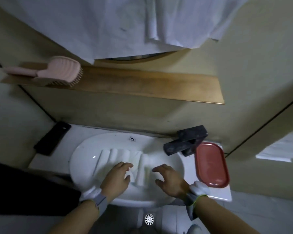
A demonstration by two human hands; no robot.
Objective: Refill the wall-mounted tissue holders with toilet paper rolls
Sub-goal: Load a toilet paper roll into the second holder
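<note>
The toilet paper rolls (125, 157) lie in a row inside the sink (85, 166), long axes running near-to-far, between the hands and just beyond them; left hand (116, 179) touches the nearest roll, fingers relaxed, right hand (170, 180) hovers spread, holding nothing.

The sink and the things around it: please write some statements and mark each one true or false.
1. White paper rolls lie in the sink. True.
2. The red tray is left of the sink. False: it is on the right, beside the dark tap.
3. A pink hairbrush lies on the wooden shelf. True.
4. The right hand grips the tap. False: it hangs over the sink, fingers spread.
5. The left hand touches the rolls. True.
</note>
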